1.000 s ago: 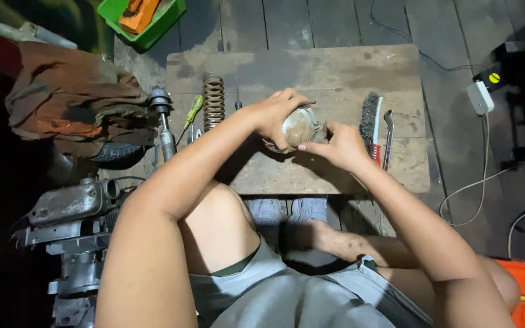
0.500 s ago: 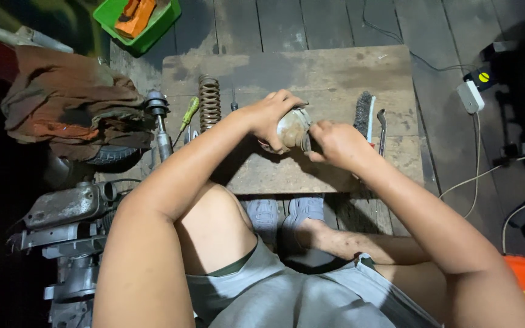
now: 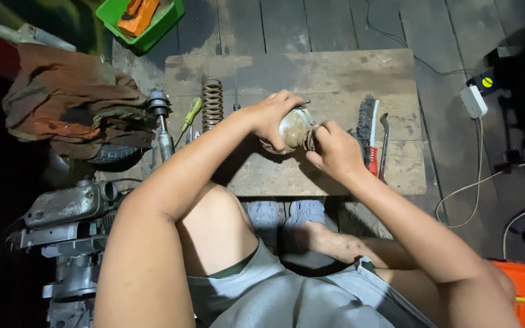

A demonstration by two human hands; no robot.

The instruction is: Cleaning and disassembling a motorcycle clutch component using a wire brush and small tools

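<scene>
A worn wooden board (image 3: pixel 335 73) lies across the dark plank floor in front of the seated person, and the work goes on just above its middle. To the left sit a heap of brown rags (image 3: pixel 74 103) and a grey engine casing (image 3: pixel 68 209); a rusty coil spring (image 3: pixel 212 102) and a green-handled screwdriver (image 3: pixel 190 113) lie at the board's left edge, a wire brush (image 3: pixel 366 115) and a wrench (image 3: pixel 385 143) at its right. The left hand (image 3: pixel 271 118) wraps its fingers firmly around a round, dull metal part (image 3: pixel 296 127), holding it clear of the board. The right hand (image 3: pixel 335 152) has its fingers pinched narrow at the part's near face, probably on a small fitting, though the view is too dim to tell which. To do this well, it seems best to keep the left grip steady, brace the wrists close to the board, and turn or pull the small piece squarely so it does not slip or drop.
</scene>
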